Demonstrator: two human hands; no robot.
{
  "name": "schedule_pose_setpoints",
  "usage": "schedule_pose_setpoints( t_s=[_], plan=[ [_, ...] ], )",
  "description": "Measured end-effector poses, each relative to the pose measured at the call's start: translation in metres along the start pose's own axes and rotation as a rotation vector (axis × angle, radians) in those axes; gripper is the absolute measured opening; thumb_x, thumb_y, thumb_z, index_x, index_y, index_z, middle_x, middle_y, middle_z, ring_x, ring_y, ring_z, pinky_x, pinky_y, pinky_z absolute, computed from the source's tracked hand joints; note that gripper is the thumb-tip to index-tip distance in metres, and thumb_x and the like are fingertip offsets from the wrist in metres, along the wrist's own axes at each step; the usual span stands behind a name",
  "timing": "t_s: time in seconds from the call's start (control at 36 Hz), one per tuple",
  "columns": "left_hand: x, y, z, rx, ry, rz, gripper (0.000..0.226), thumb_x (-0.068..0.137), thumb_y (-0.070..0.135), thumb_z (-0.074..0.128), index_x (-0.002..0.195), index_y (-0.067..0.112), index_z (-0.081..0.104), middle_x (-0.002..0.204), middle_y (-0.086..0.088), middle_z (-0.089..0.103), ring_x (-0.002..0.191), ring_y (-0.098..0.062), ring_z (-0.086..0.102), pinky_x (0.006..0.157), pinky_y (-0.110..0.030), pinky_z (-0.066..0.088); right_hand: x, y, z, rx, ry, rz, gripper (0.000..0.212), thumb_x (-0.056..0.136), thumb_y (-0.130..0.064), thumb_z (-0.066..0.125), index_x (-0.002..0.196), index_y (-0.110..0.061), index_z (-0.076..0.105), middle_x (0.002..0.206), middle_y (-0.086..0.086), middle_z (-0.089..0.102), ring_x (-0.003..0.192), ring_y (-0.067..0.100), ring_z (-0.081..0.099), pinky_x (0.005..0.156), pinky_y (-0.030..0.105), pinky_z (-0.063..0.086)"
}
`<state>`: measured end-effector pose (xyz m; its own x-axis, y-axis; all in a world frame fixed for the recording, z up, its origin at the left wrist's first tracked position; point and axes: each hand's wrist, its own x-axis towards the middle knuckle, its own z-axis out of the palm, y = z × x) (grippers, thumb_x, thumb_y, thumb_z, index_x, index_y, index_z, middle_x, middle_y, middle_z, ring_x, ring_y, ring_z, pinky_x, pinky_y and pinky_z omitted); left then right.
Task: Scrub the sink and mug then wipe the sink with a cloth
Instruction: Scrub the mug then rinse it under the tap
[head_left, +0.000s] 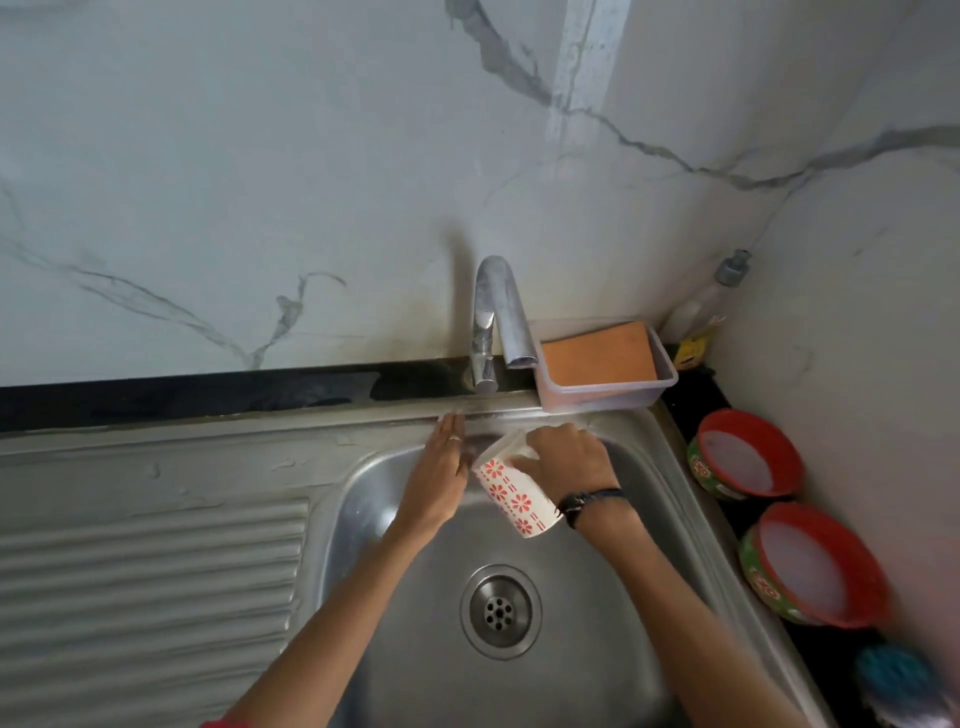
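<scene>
at the far left lies the ribbed draining board (150, 577), flat and level with the rim of the sink (670, 457). next comes the left hand (434, 488), reaching forward over the back of the basin with its fingers straight and close together, the tips up near the back rim under the tap (501, 312). it holds nothing; its inner edge lies against or just beside the mouth end of the mug (511, 496), and i cannot tell whether they actually touch.

the mug hangs above the basin, tipped well over. its long axis runs slantwise, with the open mouth up and to the left, toward the tap and the left hand, and the base down and to the right, toward the person. the right hand (566, 462) grips it from the right side near the rim, fingers curled round it, likely about the handle, though the hand hides that part. the drain (500, 612) sits below, well apart from both hands.

so the mug's mouth faces the free left hand, which is the nearer one to go inside it and scrub or rinse, while the right only has to keep its hold and turn.

further right, a clear tray (660, 384) on the rim holds an orange sponge (597, 353), and two red-rimmed tubs (748, 452) stand on the dark counter.
</scene>
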<state>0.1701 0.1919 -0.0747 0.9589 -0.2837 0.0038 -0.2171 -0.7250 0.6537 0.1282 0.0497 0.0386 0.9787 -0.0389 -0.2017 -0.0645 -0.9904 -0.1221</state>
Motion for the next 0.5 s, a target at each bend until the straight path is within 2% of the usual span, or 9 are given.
schedule_pose_setpoints(
  t_s=[0.08, 0.17, 0.19, 0.25, 0.31, 0.36, 0.42, 0.47, 0.5],
  plan=[
    [0.022, 0.028, -0.007, -0.280, 0.080, -0.113, 0.048, 0.100, 0.037, 0.030, 0.143, 0.016, 0.032, 0.144, -0.006, 0.040, 0.131, -0.021, 0.040, 0.105, -0.041, 0.037, -0.008, 0.014, 0.005, 0.090, 0.003, 0.055, 0.040, 0.091, -0.044, 0.049, 0.117, -0.015, 0.060, 0.116, 0.009, 0.063, 0.107, 0.027, 0.059, 0.083, 0.031, 0.045],
    [0.051, 0.057, -0.025, -0.253, 0.138, -0.133, 0.037, 0.097, 0.039, 0.040, 0.117, 0.010, 0.053, 0.106, -0.007, 0.063, 0.097, -0.025, 0.063, 0.079, -0.036, 0.052, -0.015, 0.024, 0.007, 0.228, 0.071, 0.110, 0.038, 0.089, -0.042, 0.053, 0.106, -0.011, 0.065, 0.107, 0.010, 0.067, 0.099, 0.027, 0.062, 0.070, 0.027, 0.039],
    [0.059, 0.064, -0.031, -0.230, 0.149, -0.146, 0.036, 0.095, 0.039, 0.046, 0.107, 0.007, 0.057, 0.095, -0.006, 0.064, 0.084, -0.024, 0.064, 0.071, -0.033, 0.052, -0.016, 0.026, 0.007, 0.273, 0.097, 0.123, 0.037, 0.089, -0.042, 0.054, 0.102, -0.009, 0.066, 0.104, 0.010, 0.068, 0.097, 0.027, 0.062, 0.067, 0.025, 0.035],
    [0.070, 0.074, -0.040, -0.209, 0.180, -0.199, 0.032, 0.092, 0.036, 0.054, 0.090, 0.004, 0.059, 0.082, -0.004, 0.062, 0.070, -0.020, 0.061, 0.065, -0.032, 0.051, -0.019, 0.029, 0.009, 0.355, 0.149, 0.141, 0.034, 0.087, -0.040, 0.057, 0.096, -0.009, 0.068, 0.099, 0.011, 0.069, 0.093, 0.028, 0.062, 0.065, 0.024, 0.031],
    [0.074, 0.076, -0.043, -0.230, 0.208, -0.237, 0.025, 0.092, 0.027, 0.055, 0.072, 0.012, 0.051, 0.069, 0.003, 0.054, 0.063, -0.014, 0.054, 0.063, -0.029, 0.048, -0.021, 0.030, 0.013, 0.415, 0.191, 0.148, 0.031, 0.086, -0.039, 0.059, 0.092, -0.010, 0.068, 0.094, 0.011, 0.070, 0.090, 0.029, 0.062, 0.064, 0.025, 0.033],
    [0.077, 0.074, -0.044, -0.285, 0.226, -0.273, 0.031, 0.093, 0.019, 0.054, 0.064, 0.016, 0.044, 0.063, 0.005, 0.047, 0.063, -0.016, 0.051, 0.065, -0.031, 0.048, -0.022, 0.029, 0.017, 0.468, 0.220, 0.154, 0.030, 0.085, -0.040, 0.060, 0.089, -0.010, 0.068, 0.088, 0.011, 0.070, 0.085, 0.030, 0.063, 0.065, 0.029, 0.040],
    [0.079, 0.066, -0.042, -0.421, 0.231, -0.341, 0.030, 0.093, 0.012, 0.052, 0.063, 0.012, 0.050, 0.065, 0.000, 0.051, 0.072, -0.022, 0.055, 0.072, -0.036, 0.050, -0.021, 0.028, 0.024, 0.547, 0.262, 0.160, 0.031, 0.084, -0.040, 0.062, 0.082, -0.010, 0.067, 0.079, 0.010, 0.070, 0.077, 0.028, 0.064, 0.064, 0.032, 0.045],
    [0.081, 0.057, -0.042, -0.671, 0.210, -0.444, 0.016, 0.094, 0.009, 0.051, 0.090, 0.001, 0.065, 0.084, -0.009, 0.063, 0.085, -0.025, 0.062, 0.077, -0.033, 0.053, -0.022, 0.026, 0.029, 0.622, 0.316, 0.158, 0.031, 0.083, -0.039, 0.064, 0.077, -0.009, 0.066, 0.073, 0.009, 0.069, 0.071, 0.026, 0.063, 0.061, 0.031, 0.045],
    [0.081, 0.053, -0.042, -0.789, 0.195, -0.501, 0.020, 0.094, 0.008, 0.051, 0.106, -0.001, 0.063, 0.097, -0.013, 0.066, 0.092, -0.026, 0.065, 0.079, -0.033, 0.054, -0.022, 0.024, 0.031, 0.650, 0.338, 0.153, 0.031, 0.083, -0.037, 0.065, 0.076, -0.007, 0.066, 0.071, 0.009, 0.068, 0.069, 0.025, 0.063, 0.060, 0.030, 0.044]
  ],
)
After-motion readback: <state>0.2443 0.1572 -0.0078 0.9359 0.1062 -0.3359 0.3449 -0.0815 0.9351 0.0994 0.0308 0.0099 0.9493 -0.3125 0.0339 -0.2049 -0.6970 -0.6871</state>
